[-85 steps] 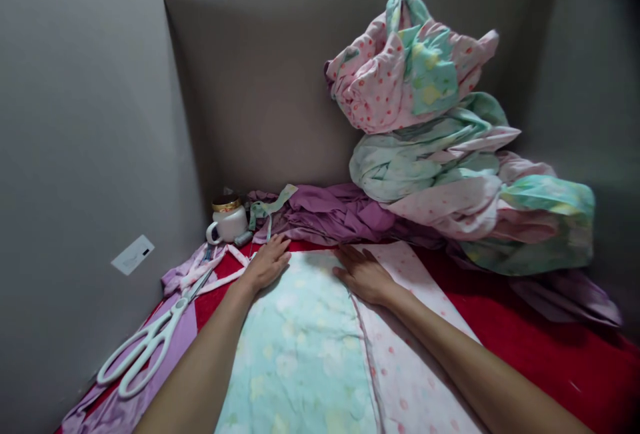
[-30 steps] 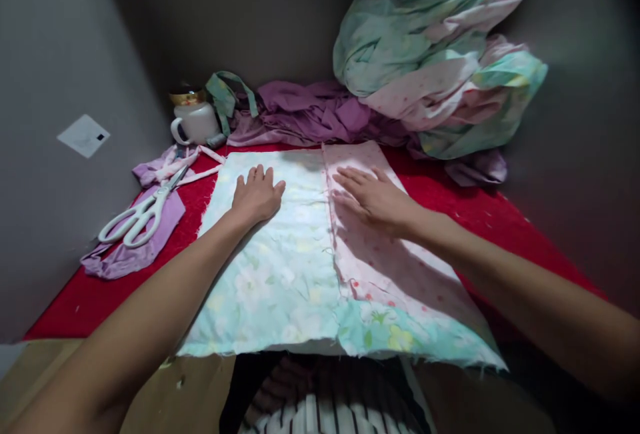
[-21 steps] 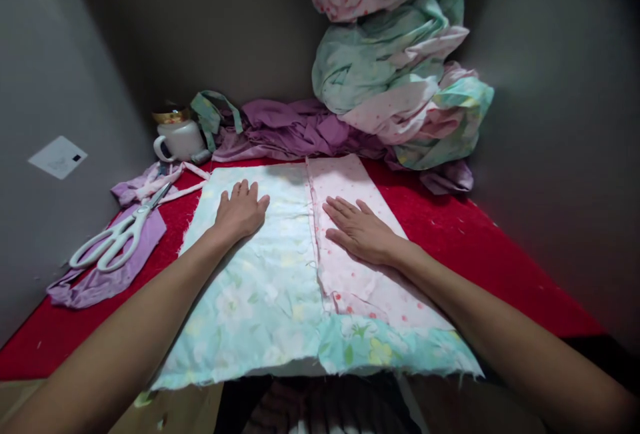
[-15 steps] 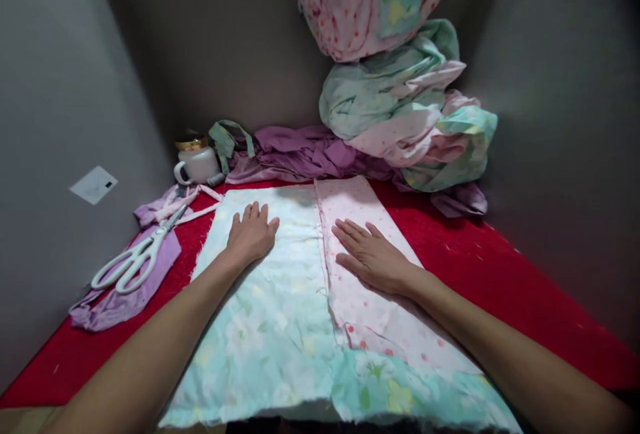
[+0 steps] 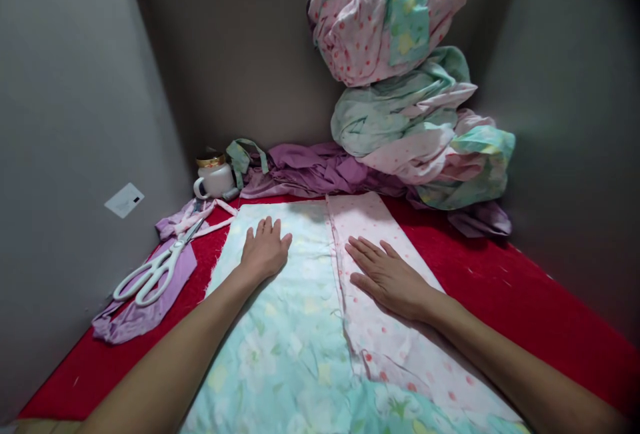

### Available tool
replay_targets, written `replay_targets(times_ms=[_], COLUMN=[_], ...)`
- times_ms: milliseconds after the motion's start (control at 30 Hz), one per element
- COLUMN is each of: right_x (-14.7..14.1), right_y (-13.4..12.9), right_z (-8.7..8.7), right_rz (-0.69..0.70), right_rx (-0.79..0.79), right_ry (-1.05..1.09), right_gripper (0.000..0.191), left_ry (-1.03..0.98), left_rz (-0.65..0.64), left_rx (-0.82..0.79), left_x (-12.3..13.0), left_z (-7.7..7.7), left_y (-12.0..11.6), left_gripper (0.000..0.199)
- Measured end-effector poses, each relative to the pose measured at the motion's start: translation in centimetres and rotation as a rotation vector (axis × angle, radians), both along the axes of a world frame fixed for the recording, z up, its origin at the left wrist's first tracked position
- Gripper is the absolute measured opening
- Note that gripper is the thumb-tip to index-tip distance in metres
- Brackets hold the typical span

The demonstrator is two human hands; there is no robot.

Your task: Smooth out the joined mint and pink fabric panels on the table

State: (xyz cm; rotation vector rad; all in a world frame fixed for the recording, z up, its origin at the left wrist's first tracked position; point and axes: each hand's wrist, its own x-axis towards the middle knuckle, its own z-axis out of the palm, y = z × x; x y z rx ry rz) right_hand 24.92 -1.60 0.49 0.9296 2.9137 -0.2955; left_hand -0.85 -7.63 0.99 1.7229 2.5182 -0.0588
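A patchwork fabric piece (image 5: 280, 327) lies spread in front of me, mint floral on the left and along the lower right, pink with red dots on the upper right. A rough seam with loose threads runs up its middle. My left hand (image 5: 266, 247) rests flat on the mint part, fingers pointing away from me and spread. On the pink part lies my right hand (image 5: 390, 277), palm down, its fingers stretched toward the seam. Neither hand holds anything. The lower edge of the fabric runs out of view.
White-handled scissors (image 5: 157, 271) lie on a purple cloth scrap (image 5: 135, 324) at left. Behind them stands a white mug-shaped jar (image 5: 216, 181) with a gold lid. Crumpled purple fabric (image 5: 320, 167) and a tall heap of pastel fabric (image 5: 400, 114) line the back. Grey walls enclose the red table cover (image 5: 480, 294).
The whole scene has shifted slightly right and down as my head moved. Both hands stay flat at about the same places on the fabric.
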Motion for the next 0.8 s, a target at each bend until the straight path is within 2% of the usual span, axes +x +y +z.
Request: replay_targets(times_ms=[167, 267, 367, 467, 533, 600, 700, 800], right_x=[0.2, 0.0, -1.5, -4.2, -5.8, -6.7, -6.3, -4.1], right_y=[0.0, 0.0, -0.1, -0.5, -0.8, -0.9, -0.1, 1.9], right_z=[-0.1, 0.8, 2.8, 4.9, 5.4, 5.4, 5.0, 5.0], right_rz=[-0.002, -0.016, -0.173, -0.368, -0.392, -0.382, -0.393, -0.409], right_rx=[-0.03, -0.038, -0.03, -0.03, -0.042, -0.058, -0.096, -0.186], right_ry=[0.056, 0.123, 0.171, 0.038, -0.053, -0.066, -0.02, 0.062], right_gripper=[0.062, 0.058, 0.047, 0.053, 0.051, 0.037, 0.021, 0.012], left_ry=[0.007, 0.005, 0.002, 0.005, 0.008, 0.012, 0.016, 0.018], left_rz=[-0.009, -0.007, -0.003, -0.002, -0.004, -0.007, -0.009, -0.009], left_rx=[0.004, 0.004, 0.003, 0.006, 0.007, 0.007, 0.006, -0.001], left_x=[0.0, 0.0, -0.1, -0.2, -0.2, -0.3, -0.2, -0.1], left_z=[0.0, 0.0, -0.1, -0.2, -0.2, -0.2, -0.2, 0.0], left_y=[0.0, 0.0, 0.1, 0.2, 0.2, 0.1, 0.1, 0.1], left_gripper=[0.059, 0.059, 0.059, 0.059, 0.059, 0.059, 0.059, 0.059])
